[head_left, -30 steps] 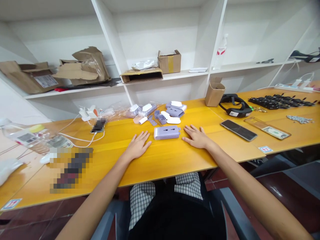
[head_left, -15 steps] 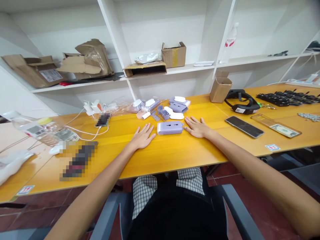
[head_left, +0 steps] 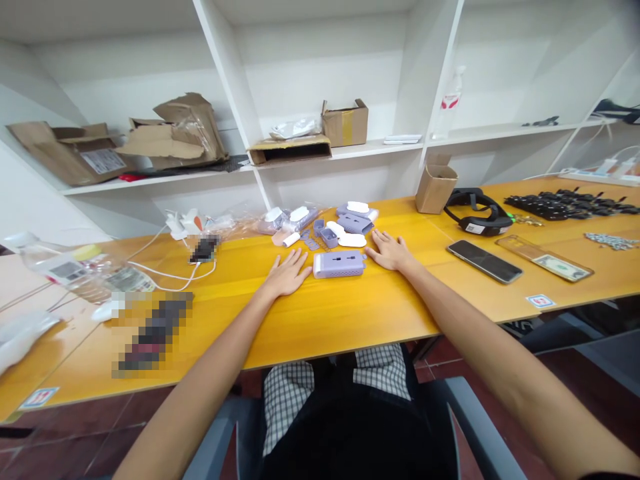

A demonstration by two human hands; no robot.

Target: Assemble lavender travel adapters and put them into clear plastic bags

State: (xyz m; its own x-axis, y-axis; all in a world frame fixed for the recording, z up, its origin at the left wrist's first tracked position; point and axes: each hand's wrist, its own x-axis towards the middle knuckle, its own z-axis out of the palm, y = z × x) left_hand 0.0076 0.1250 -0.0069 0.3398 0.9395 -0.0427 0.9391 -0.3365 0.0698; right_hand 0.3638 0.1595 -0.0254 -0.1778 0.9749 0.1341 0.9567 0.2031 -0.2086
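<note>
A lilac plastic case [head_left: 339,264] lies on the yellow table [head_left: 330,313] between my hands. My left hand [head_left: 289,274] rests flat on the table just left of the case, fingers spread, holding nothing. Flat on the table to the right of the case is my right hand [head_left: 388,251], fingers stretched out and empty. Behind the case sits a cluster of lilac and white plastic parts [head_left: 334,225], some in clear bags.
A phone [head_left: 484,261], a black headset [head_left: 474,211], a clear tray with a banknote [head_left: 545,258] and a small cardboard box [head_left: 436,188] lie to the right. Cables, a charger [head_left: 183,224] and a plastic bottle [head_left: 75,272] are on the left. White shelves hold cardboard boxes.
Both hands stay flat beside the lilac case; the right hand has slid a little further forward past it. The view has shifted slightly.
</note>
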